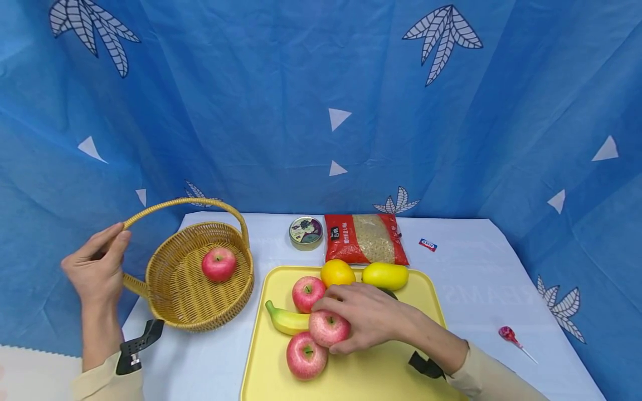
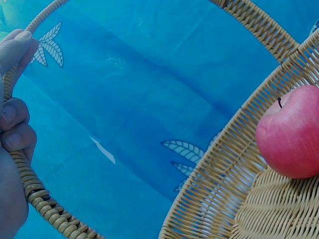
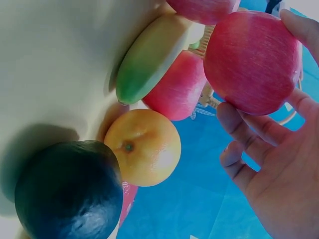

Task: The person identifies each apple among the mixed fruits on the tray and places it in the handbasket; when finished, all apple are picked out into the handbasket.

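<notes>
My left hand (image 1: 97,262) grips the arched handle of a wicker basket (image 1: 241,303) on the left; in the left wrist view, fingers curl round the wound handle (image 2: 47,204). Inside the basket sits one red apple (image 1: 219,264). Over the yellow tray (image 1: 371,379), my right hand (image 1: 371,314) holds another apple (image 1: 329,328) between thumb and fingers, seen also in the right wrist view (image 3: 251,62). Around it on the tray are two more apples (image 1: 307,355), a banana (image 1: 287,321), an orange (image 1: 337,273), a yellow oblong fruit (image 1: 385,275) and a dark green round one (image 3: 70,191), mostly hidden by my hand in the head view.
Behind the tray lie a round tin (image 1: 306,231) and a red bag of dry food (image 1: 366,238). A small red-and-blue packet (image 1: 428,244) and a lollipop (image 1: 509,334) are on the white tablecloth (image 1: 481,278) to the right. Blue curtains (image 1: 281,111) surround the table.
</notes>
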`<action>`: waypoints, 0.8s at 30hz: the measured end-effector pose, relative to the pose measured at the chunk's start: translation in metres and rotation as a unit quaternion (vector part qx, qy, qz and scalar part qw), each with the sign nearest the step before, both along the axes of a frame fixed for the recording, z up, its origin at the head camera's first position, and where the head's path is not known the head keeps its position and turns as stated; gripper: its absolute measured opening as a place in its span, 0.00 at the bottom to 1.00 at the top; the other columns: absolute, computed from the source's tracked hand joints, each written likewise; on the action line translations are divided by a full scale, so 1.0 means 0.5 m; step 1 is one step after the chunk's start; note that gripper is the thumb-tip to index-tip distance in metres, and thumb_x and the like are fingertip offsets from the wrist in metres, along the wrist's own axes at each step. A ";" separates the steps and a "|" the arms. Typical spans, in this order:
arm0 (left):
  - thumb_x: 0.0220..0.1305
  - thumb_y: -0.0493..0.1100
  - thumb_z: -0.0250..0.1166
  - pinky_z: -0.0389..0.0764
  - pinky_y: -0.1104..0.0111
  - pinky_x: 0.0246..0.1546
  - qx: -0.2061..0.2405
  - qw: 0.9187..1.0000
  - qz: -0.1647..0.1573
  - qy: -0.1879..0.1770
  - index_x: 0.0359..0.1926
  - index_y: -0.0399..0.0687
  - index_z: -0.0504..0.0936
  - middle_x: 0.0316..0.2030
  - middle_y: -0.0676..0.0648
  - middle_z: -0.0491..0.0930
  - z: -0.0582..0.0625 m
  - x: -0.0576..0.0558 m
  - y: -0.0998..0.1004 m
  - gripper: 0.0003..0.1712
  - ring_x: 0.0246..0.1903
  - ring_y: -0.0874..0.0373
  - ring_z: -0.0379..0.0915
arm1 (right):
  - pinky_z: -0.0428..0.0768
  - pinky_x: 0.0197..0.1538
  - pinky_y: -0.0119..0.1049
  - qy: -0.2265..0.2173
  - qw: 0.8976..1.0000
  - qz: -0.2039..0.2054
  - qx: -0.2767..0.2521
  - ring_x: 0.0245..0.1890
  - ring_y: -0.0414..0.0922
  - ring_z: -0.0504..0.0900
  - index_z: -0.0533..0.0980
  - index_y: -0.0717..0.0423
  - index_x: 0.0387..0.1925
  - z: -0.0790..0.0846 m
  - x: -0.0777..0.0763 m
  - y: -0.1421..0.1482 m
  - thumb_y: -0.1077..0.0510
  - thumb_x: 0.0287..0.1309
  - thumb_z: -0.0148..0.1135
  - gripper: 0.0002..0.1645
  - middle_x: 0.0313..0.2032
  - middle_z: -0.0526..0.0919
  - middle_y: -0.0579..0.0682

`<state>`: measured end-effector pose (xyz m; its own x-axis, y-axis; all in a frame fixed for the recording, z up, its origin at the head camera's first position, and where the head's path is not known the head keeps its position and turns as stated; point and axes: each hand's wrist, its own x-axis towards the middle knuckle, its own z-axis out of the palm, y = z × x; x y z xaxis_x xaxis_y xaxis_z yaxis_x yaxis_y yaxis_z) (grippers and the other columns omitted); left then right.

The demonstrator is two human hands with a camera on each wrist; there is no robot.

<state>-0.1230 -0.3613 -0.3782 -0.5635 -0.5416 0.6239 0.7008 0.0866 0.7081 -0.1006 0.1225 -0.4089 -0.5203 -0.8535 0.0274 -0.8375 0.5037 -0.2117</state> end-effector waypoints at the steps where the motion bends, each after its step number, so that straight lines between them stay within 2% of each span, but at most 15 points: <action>1: 0.54 0.19 0.69 0.63 0.79 0.19 0.000 1.000 0.000 0.000 0.43 0.15 0.81 0.32 0.45 0.89 0.000 0.000 0.000 0.14 0.18 0.62 0.65 | 0.75 0.59 0.46 0.001 1.000 0.001 0.000 0.55 0.37 0.74 0.67 0.28 0.66 0.000 0.000 -0.001 0.24 0.54 0.61 0.40 0.58 0.74 0.38; 9: 0.54 0.19 0.69 0.63 0.79 0.19 -0.005 1.000 0.000 0.006 0.43 0.15 0.81 0.32 0.44 0.88 -0.004 -0.003 -0.001 0.14 0.18 0.62 0.65 | 0.76 0.58 0.45 0.011 1.000 0.007 -0.006 0.54 0.39 0.75 0.68 0.29 0.66 0.004 -0.005 -0.010 0.23 0.53 0.62 0.41 0.58 0.75 0.39; 14: 0.54 0.19 0.69 0.64 0.80 0.19 -0.004 1.000 0.001 0.009 0.42 0.15 0.81 0.32 0.45 0.88 -0.006 -0.002 -0.002 0.13 0.18 0.63 0.65 | 0.77 0.55 0.45 0.002 1.000 0.003 -0.005 0.52 0.39 0.75 0.67 0.27 0.66 0.004 -0.012 -0.017 0.23 0.53 0.62 0.41 0.58 0.75 0.40; 24: 0.54 0.19 0.69 0.62 0.79 0.18 0.000 1.000 -0.001 0.010 0.42 0.15 0.81 0.30 0.45 0.88 -0.005 -0.003 -0.001 0.13 0.17 0.62 0.64 | 0.77 0.57 0.46 -0.009 1.000 -0.002 -0.005 0.53 0.40 0.75 0.67 0.26 0.66 0.005 -0.023 -0.035 0.22 0.53 0.61 0.40 0.60 0.73 0.41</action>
